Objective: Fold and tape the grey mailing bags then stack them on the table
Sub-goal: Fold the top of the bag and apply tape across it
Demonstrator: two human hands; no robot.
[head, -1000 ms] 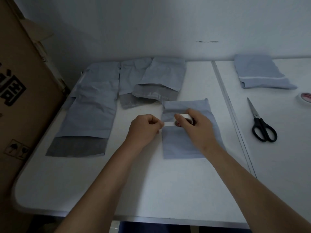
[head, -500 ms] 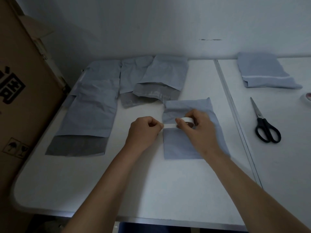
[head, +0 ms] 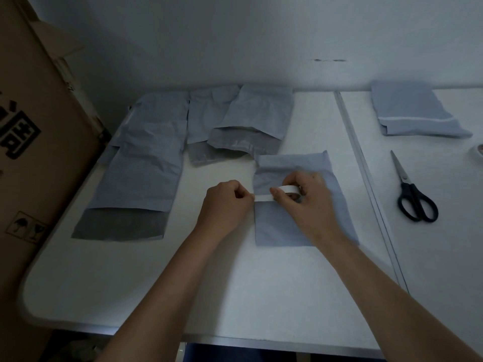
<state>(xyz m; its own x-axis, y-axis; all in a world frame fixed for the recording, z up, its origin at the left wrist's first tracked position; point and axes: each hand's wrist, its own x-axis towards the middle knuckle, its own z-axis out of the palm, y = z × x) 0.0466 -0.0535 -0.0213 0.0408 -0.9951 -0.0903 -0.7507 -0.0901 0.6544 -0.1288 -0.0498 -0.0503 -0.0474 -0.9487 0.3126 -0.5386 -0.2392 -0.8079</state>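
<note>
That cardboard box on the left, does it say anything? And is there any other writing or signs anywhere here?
Cardboard box, large black characters: cut off at the frame edge, not readable.
Cardboard box, lower down: handling pictograms, an umbrella and a wine glass, no words.
Tape roll at the right edge: reddish core, any print too blurred.
Mailing bags, scissors: no text visible.

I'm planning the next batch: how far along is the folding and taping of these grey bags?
Done: one folded grey bag with a white tape line lies far right. In hand: the left hand pinches the tape end while the right hand holds the white tape roll over the folded grey bag in the middle. Left: unfolded grey bags at the far left.
</note>
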